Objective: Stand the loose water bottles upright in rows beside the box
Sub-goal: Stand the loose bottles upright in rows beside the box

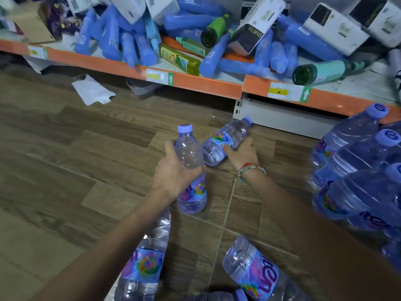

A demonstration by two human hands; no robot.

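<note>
Fingers of the left hand (173,170) curl around the middle of an upright water bottle (191,170) that stands on the wooden floor (65,159). Its purple cap (184,128) points up, past the fingertips. Fingers of the right hand (242,154) wrap a second water bottle (223,144), with the thumb on its label. This bottle is tipped over, its cap aimed away toward the shelf base (282,118), and its bottom almost touches the upright bottle.

Behind the left wrist, close to the person, a crinkly bottle (147,263) lies partly under the left arm. Behind the right arm, another lying bottle (256,270) rests on the floor. To the right of the right-hand fingers, a bunch of big water bottles (355,170) stands close together.

Beyond both sets of fingers runs an orange shelf edge (206,83). On the shelf lie many blue bottles (138,48), some green bottles (213,31) and white boxes (334,29), all in a messy heap. A white scrap of paper (92,91) lies on the floor, far to the left of the left-hand fingers.
</note>
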